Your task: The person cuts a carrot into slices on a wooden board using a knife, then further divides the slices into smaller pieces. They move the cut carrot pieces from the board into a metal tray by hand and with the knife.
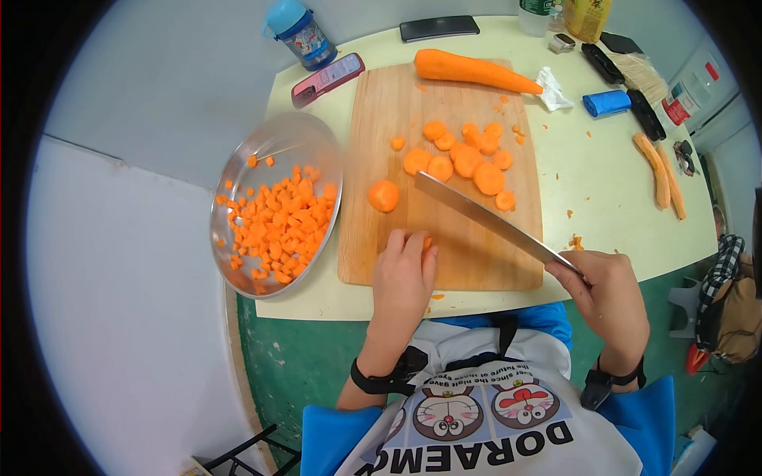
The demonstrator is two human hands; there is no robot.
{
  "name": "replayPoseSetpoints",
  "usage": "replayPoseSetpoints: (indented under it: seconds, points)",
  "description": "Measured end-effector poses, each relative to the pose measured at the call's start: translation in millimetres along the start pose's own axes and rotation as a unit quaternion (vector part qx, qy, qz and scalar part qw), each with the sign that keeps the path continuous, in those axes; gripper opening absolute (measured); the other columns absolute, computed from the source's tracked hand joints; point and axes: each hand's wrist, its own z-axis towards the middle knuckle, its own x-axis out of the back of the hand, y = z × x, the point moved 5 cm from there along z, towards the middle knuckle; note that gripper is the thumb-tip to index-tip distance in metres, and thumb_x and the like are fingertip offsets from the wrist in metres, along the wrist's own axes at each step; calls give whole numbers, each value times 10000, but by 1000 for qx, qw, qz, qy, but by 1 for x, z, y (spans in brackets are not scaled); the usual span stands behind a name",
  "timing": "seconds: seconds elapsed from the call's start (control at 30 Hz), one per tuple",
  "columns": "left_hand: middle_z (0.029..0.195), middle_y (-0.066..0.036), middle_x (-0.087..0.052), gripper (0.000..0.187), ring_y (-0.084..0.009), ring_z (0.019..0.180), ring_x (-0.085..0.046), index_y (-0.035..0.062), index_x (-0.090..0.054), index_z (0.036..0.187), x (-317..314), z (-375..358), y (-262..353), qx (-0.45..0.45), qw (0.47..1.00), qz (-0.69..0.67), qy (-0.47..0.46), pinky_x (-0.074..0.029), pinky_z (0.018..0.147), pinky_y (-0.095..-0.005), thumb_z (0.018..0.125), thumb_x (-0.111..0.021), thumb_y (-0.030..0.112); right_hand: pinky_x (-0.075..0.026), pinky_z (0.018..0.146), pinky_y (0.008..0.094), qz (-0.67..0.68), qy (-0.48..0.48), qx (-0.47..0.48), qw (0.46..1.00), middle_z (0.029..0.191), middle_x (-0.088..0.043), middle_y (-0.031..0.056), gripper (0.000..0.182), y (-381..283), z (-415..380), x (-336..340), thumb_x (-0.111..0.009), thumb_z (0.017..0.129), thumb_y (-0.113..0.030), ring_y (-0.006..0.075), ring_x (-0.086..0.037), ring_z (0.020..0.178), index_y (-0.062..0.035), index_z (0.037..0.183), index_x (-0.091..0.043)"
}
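My right hand (605, 297) is closed round the handle of a kitchen knife (492, 220), whose blade slants up and left across the wooden cutting board (369, 111). The blade tip lies beside several carrot slices (467, 160). Near the board's front edge, my left hand (403, 274) has its fingers curled down on a carrot piece (427, 243), mostly hidden beneath them. A thicker carrot chunk (383, 195) sits just above that hand. At the top of the board lies a whole peeled carrot (476, 71). Diced carrot (282, 222) fills part of a metal bowl (337, 186) on the left.
A blue bottle (305, 40) and a phone (327, 79) stand beyond the bowl, with a dark phone (439, 28) at the back edge. To the right are crumpled tissue (552, 89), a blue roll (606, 103), two long orange pieces (660, 174) and a clear bottle (689, 95).
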Motion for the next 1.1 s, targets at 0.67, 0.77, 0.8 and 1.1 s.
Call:
replayPoseSetpoints:
  seconds: [0.67, 0.77, 0.8, 1.1]
  points:
    - [1069, -188, -541, 324, -321, 990, -520, 0, -561, 1108, 95, 59, -74, 118, 982, 87, 122, -419, 847, -385, 847, -558, 191, -420, 508, 386, -5, -37, -24, 999, 594, -547, 144, 191, 34, -21, -12, -619, 800, -187, 327, -539, 542, -26, 699, -594]
    - [1073, -173, -544, 328, -305, 990, -518, 22, -565, 1100, 64, 93, -49, 129, 988, -74, -49, -416, 856, -367, 818, -597, 186, -432, 519, 394, -1, -40, -21, 999, 600, -555, 144, 218, 35, -21, -11, -599, 816, -209, 329, -551, 557, -34, 687, -588]
    - [1024, -148, -554, 341, -266, 915, -534, 31, -577, 1091, 54, 103, -39, 86, 992, -47, -84, -428, 829, -341, 784, -630, 171, -437, 520, 394, -1, -45, -24, 999, 598, -557, 142, 220, 34, -21, -11, -597, 818, -211, 329, -552, 557, -36, 686, -590]
    - [1006, -128, -556, 376, -276, 969, -532, 39, -595, 1056, -7, 131, -12, -106, 958, 86, -251, -432, 849, -353, 718, -675, 183, -449, 515, 391, 14, -39, -32, 999, 588, -564, 137, 235, 40, -24, -11, -588, 828, -229, 324, -561, 551, -42, 686, -599]
